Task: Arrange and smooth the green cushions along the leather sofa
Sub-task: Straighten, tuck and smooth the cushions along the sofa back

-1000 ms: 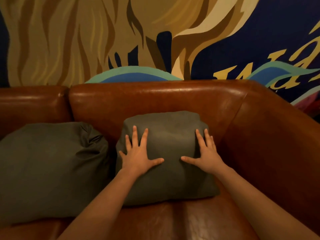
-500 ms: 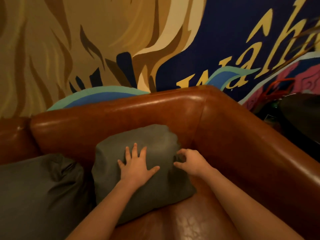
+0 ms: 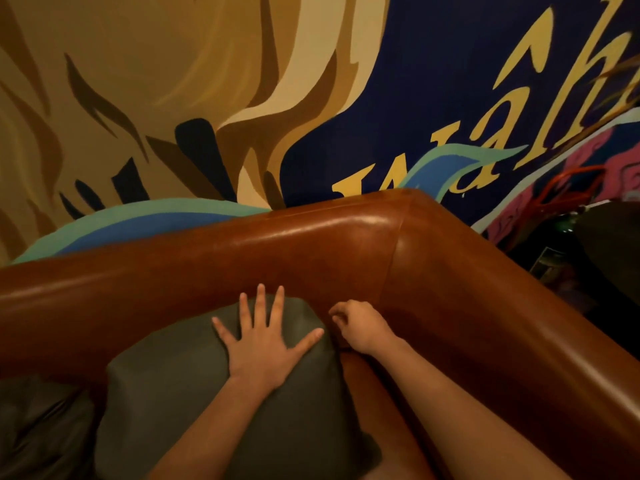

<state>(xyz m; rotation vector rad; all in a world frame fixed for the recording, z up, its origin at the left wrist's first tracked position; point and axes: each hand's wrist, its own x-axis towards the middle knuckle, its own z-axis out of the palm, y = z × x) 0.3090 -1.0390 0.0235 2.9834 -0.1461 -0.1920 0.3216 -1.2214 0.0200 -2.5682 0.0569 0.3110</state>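
A dark green cushion leans against the backrest of the brown leather sofa, near its right corner. My left hand lies flat on the cushion's upper right part, fingers spread. My right hand is just right of the cushion's top right corner, fingers curled, over the leather; whether it pinches the fabric edge is unclear. A second green cushion sits at the lower left, partly cut off by the frame edge.
The sofa's right armrest runs down toward the lower right. Behind the sofa is a painted mural wall. Dark objects stand beyond the armrest at the right.
The view has swung right and closer. My left hand slid up toward the cushion's top edge. My right hand curled up and came off the cushion's face to its right corner.
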